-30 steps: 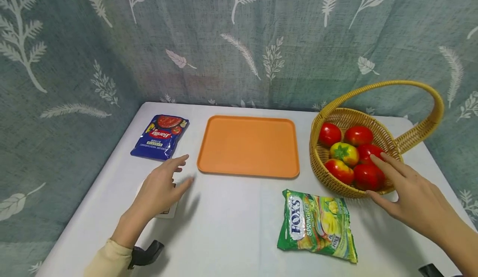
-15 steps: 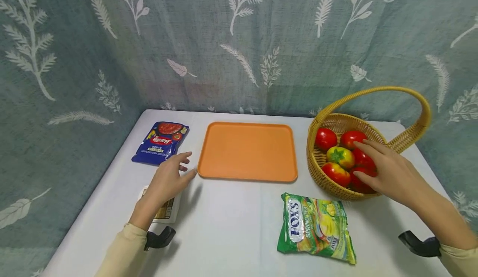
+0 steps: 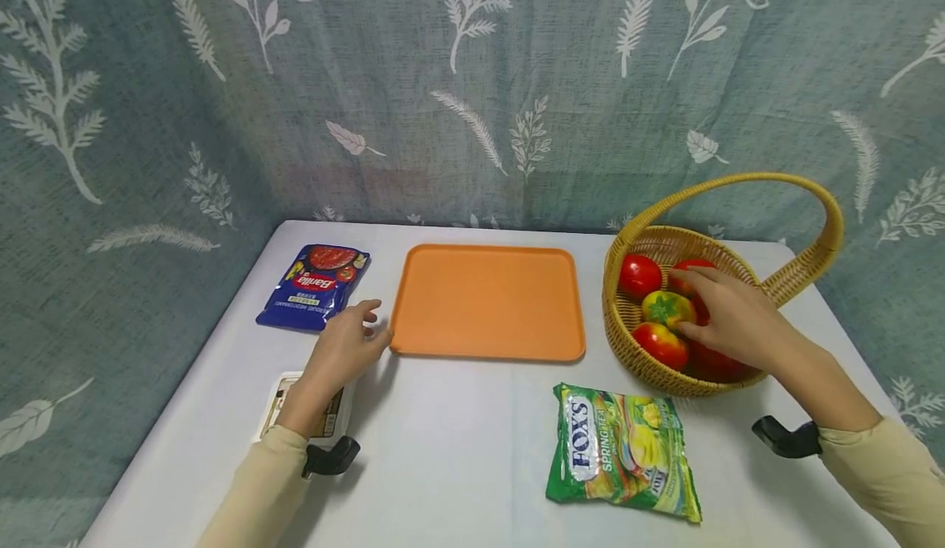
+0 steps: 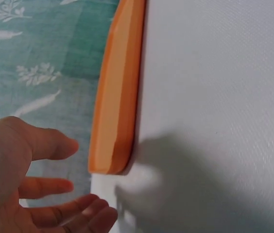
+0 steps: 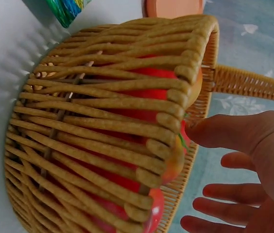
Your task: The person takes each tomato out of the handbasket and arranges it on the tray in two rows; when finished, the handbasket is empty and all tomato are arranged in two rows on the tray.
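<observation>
My right hand point(image 3: 727, 318) is over the wicker basket point(image 3: 746, 380), fingers spread above the fruit and holding nothing. Shiny red tomato-like fruits point(image 3: 641, 276) fill the basket; one yellow-green fruit point(image 3: 668, 310) lies just left of my fingertips. Some fruit is hidden under the hand. In the right wrist view the thumb point(image 5: 224, 131) reaches past the basket's rim. My left hand point(image 3: 350, 347), relaxed and holding nothing, hovers beside the near left corner of the orange tray point(image 3: 487, 302). In the left wrist view its fingers point(image 4: 54, 145) stand apart from the tray.
A blue Barilla pouch point(image 3: 313, 285) lies at the back left. Partly under my left forearm is a pale flat package point(image 3: 335, 417). A green Fox's candy bag point(image 3: 623, 454) lies in front of the basket, whose tall handle point(image 3: 830, 228) arches up at the right. Patterned curtain stands behind.
My right hand has moved left and further over the basket, toward the yellow-green fruit. The left hand has shifted slightly, close to the tray's corner. The head view has tilted a little.
</observation>
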Tool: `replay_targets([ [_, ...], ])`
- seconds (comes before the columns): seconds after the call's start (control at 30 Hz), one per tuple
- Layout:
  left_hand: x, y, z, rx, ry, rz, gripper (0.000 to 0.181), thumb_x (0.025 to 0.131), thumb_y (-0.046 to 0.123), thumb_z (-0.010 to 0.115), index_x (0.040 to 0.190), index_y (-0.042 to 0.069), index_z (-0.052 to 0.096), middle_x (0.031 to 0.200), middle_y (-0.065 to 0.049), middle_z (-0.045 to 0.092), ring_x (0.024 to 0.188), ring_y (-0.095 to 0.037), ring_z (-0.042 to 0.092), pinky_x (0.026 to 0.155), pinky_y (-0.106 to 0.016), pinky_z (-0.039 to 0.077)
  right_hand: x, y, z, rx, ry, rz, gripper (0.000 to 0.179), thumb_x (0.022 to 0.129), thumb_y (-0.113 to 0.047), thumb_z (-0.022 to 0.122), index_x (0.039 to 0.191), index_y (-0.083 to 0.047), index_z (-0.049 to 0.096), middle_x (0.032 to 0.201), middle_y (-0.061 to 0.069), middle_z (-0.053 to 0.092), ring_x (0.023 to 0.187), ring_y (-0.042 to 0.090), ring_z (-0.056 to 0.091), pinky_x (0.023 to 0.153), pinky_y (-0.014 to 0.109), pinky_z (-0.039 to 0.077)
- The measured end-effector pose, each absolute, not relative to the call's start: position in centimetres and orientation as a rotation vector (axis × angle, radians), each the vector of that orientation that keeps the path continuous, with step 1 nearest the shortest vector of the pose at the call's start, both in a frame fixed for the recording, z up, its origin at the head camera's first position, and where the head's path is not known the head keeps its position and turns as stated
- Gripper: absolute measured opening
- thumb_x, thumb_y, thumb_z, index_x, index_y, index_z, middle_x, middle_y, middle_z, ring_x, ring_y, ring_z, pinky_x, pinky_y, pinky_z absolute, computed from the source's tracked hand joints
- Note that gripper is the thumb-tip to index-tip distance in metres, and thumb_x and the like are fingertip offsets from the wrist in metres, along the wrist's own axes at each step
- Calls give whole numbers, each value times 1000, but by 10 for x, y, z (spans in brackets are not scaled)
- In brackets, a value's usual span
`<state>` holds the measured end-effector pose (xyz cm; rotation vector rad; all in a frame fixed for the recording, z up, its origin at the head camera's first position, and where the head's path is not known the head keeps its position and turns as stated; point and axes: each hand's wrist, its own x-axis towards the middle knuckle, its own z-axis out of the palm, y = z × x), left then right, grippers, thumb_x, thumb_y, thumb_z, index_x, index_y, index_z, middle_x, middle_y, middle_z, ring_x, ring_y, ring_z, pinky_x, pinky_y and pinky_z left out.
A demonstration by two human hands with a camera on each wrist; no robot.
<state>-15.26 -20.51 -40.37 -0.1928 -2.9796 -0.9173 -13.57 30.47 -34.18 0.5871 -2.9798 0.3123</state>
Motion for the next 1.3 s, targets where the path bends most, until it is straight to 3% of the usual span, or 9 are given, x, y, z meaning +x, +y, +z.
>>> replay_targets([
  [0.37, -161, -199, -407, -175, -3014, -918, 61, 90, 21, 67, 141, -7, 49, 121, -29, 63, 108, -41, 63, 90, -54, 48, -151, 303, -345, 612, -3053, 331, 70, 76, -13, 84, 135, 8, 55, 129, 31, 56, 114, 47, 55, 93, 66, 42],
  [0.63, -166, -195, -405, -179, -3048, -878, 62, 90, 20, 69, 141, -8, 47, 120, -29, 63, 106, -40, 63, 89, -54, 48, -153, 303, -342, 643, -3098, 329, 63, 72, -13, 85, 129, 4, 61, 121, 25, 62, 100, 38, 59, 86, 61, 48],
  [0.9, -170, -195, -408, -145, -3078, -888, 59, 91, 17, 65, 142, -7, 46, 120, -27, 63, 104, -37, 63, 89, -52, 50, -153, 302, -346, 650, -3139, 358, 65, 69, -7, 85, 128, 4, 62, 120, 24, 63, 99, 37, 58, 85, 63, 48],
  [1.3, -180, -187, -409, -169, -3075, -947, 54, 89, 6, 61, 139, -9, 48, 112, -25, 67, 97, -32, 67, 83, -45, 53, -157, 301, -351, 745, -3160, 313, 66, 67, 11, 75, 131, -3, 65, 131, 25, 60, 118, 46, 55, 92, 66, 44],
])
